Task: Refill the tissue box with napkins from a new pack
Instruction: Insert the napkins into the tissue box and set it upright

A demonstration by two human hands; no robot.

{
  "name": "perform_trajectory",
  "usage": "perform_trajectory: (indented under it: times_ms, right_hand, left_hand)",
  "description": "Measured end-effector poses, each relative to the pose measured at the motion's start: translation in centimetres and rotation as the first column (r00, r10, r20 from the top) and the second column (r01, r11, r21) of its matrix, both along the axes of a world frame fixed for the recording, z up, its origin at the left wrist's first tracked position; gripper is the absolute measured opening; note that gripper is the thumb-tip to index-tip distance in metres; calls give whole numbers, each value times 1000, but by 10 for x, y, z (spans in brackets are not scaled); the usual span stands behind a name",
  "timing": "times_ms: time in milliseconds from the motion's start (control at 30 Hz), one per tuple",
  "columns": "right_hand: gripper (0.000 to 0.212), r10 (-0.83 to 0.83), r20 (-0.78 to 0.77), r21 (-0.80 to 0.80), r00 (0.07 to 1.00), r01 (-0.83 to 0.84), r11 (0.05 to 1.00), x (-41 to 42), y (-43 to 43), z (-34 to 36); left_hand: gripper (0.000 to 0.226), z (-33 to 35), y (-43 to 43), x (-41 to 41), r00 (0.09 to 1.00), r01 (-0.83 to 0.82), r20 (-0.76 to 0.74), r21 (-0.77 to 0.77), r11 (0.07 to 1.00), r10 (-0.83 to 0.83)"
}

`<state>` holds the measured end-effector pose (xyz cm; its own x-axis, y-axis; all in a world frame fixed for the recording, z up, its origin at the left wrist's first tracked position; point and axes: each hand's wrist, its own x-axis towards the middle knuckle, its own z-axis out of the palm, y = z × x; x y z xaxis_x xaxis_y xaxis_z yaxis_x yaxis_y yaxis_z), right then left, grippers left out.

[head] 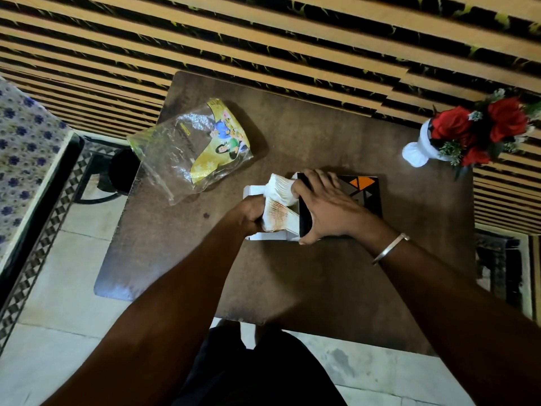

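Note:
A black tissue box [367, 189] with orange and grey triangles lies on its side on the brown table [322, 273], its white end flaps [254, 191] open to the left. A bent stack of white napkins [279, 200] sticks out of that open end. My left hand [248, 213] grips the stack's lower left part. My right hand [325, 206] lies over the box's open end, thumb under it and fingertips on the napkins' top. The clear and yellow napkin pack wrapper [196, 145] lies flat and crumpled at the table's back left.
A white vase of red flowers [468, 133] stands at the table's right back corner. A slatted wooden wall [263, 39] runs behind. A patterned cloth surface [23, 159] is at far left, tiled floor [73, 288] below it.

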<state>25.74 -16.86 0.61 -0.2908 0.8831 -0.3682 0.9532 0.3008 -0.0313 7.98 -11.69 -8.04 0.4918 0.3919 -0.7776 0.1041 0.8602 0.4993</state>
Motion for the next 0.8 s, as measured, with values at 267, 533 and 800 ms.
perform_trajectory:
  times_ms: [267, 533, 800]
  right_hand:
    - [104, -17, -1, -10, 1000, 17, 1000, 1, -2, -1]
    - [114, -32, 15, -18, 999, 32, 999, 0, -1, -3]
    - [110, -34, 25, -5, 999, 34, 999, 0, 0, -5]
  left_hand:
    - [31, 1, -9, 13, 995, 61, -94, 191, 980, -44]
    - [57, 12, -8, 11, 892, 180, -451, 446, 877, 46]
    - [37, 15, -10, 10, 852, 363, -518, 481, 798, -76]
